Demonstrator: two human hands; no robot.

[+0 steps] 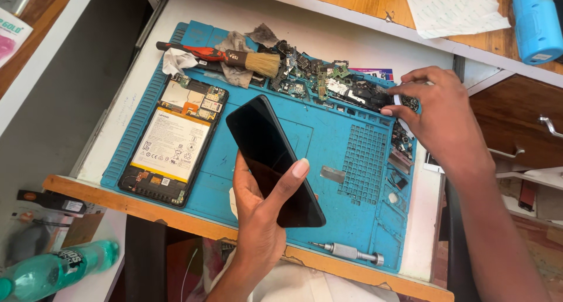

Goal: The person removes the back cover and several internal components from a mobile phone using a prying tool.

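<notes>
My left hand (261, 211) grips a black phone back cover (271, 155) and holds it tilted above the blue repair mat (337, 146). My right hand (440, 117) reaches into a heap of small circuit boards and phone parts (328, 82) at the mat's far right, with the fingertips pinching a small dark part there. An opened phone (173, 141) lies face down on the left of the mat, showing its white battery and boards.
A red-handled brush (234, 58) and crumpled cloths lie along the mat's far edge. A small metal screwdriver (349, 252) rests at the near edge. A blue bottle (536, 23) and paper sheet sit on the wooden shelf behind. A green bottle (56, 270) lies low left.
</notes>
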